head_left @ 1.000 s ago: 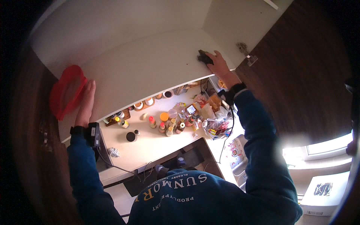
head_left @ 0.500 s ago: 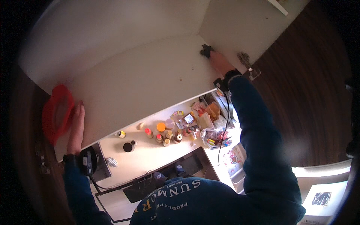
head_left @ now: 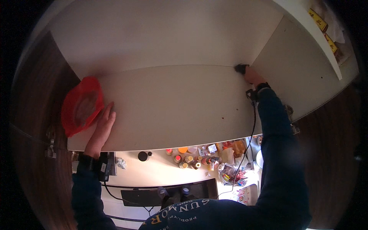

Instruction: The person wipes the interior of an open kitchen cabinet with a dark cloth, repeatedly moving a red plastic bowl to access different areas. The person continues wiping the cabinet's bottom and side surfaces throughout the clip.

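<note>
Inside a pale, open cupboard, my right hand (head_left: 250, 73) reaches to the back right corner of the shelf (head_left: 172, 107). Its fingers are closed on a dark cloth (head_left: 240, 69), pressed where the shelf meets the back wall; the fingertips are hidden. At the left end of the shelf lies a red plastic bag (head_left: 97, 89), with a paler, see-through middle. Just to its right, my left hand (head_left: 103, 128) rests on the shelf with fingers stretched out, holding nothing.
Dark wooden doors (head_left: 322, 153) flank the cupboard, with metal hinges (head_left: 50, 147) on the left one. An upper shelf (head_left: 326, 42) holds yellow packets (head_left: 319, 20). Below, a counter (head_left: 134, 168) bears several bottles (head_left: 188, 159) and bagged goods (head_left: 232, 174). A cable (head_left: 249, 143) hangs from my right wrist.
The view has turned, showing the shelf more level. My right hand with the cloth has shifted from beside the right wall to the back edge. My left hand stays by the red bag.
</note>
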The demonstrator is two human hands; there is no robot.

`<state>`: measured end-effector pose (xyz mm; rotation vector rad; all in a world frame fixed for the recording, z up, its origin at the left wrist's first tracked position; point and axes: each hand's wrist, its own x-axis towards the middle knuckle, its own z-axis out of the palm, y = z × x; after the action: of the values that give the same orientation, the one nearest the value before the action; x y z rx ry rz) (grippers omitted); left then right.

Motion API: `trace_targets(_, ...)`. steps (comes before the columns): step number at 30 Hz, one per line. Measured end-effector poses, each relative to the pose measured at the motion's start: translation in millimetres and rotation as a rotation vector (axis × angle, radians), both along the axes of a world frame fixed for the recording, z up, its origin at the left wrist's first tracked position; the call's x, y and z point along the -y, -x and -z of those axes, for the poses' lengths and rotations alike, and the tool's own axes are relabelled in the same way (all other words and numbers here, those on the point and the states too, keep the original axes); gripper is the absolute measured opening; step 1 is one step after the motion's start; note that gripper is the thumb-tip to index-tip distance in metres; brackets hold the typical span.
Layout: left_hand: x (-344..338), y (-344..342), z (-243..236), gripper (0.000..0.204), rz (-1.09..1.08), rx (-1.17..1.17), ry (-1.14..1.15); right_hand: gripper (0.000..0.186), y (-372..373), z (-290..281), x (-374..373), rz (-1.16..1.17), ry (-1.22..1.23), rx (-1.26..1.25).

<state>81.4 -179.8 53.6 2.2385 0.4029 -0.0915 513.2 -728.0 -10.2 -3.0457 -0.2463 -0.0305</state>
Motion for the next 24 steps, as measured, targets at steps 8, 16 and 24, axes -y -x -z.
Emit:
trace_targets(8, -12, -2, 17, 0.066, 0.027, 0.091, -0.061, 0.058, 114, -7, -222, -0.48, -0.235, -0.089)
trace_targets(16, -39, -6, 40, 0.066, 0.031, 0.259, 0.098, 0.048, 282, -15, -440, -0.861, -0.214, 0.077)
trace_targets(24, -28, -1, 38, 0.076, 0.022, 0.218, 0.196, 0.03, 240, -9, -186, -0.716, -0.226, 0.169)
